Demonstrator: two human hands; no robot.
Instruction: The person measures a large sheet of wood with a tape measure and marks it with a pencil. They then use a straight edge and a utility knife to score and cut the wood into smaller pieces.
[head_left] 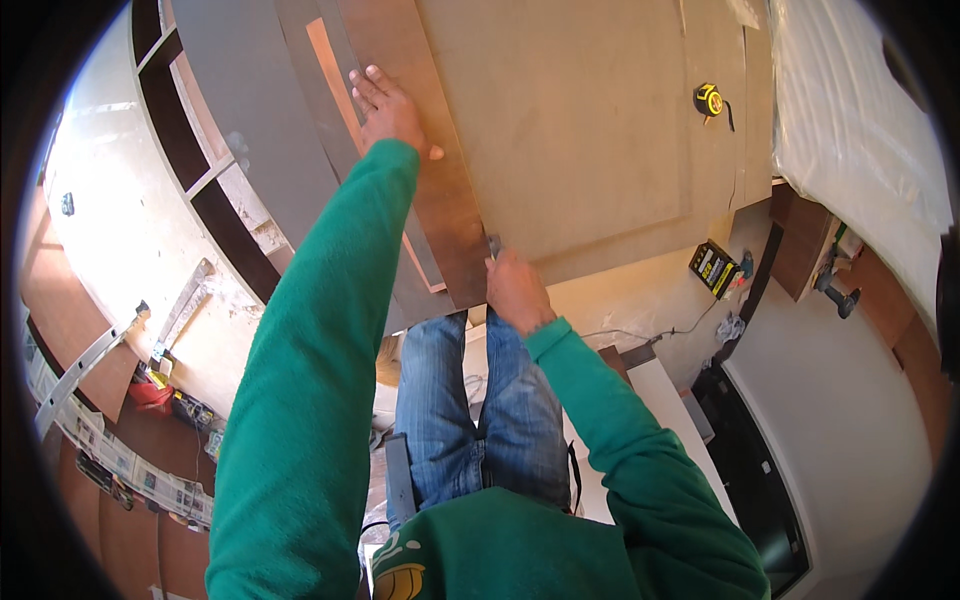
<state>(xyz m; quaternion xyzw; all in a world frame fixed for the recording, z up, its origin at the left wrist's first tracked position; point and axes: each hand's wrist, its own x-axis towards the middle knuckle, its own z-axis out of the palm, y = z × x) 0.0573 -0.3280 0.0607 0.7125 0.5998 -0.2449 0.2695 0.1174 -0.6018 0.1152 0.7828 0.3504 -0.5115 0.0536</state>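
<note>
A long brown wood-toned strip (447,190) lies across a large greyish-brown panel (580,120). My left hand (393,112) rests on the strip's left part with its fingers stretched out. Near the strip's close right edge, my right hand (518,290) is closed round a small tool with a grey metallic tip (494,243). Most of that tool is hidden in my fingers, so its kind cannot be made out. Left of the strip lies a grey sheet (250,60), with a narrow orange-toned band (335,80) beside my left fingers.
A yellow-and-black tape measure (709,100) lies on the panel's far right. Beyond it hangs clear plastic sheeting (860,110). A black-and-yellow box (713,268) stands below the panel's right edge. At left are a dark-and-light frame (225,225), a handsaw (183,305) and a metal level-like bar (85,365).
</note>
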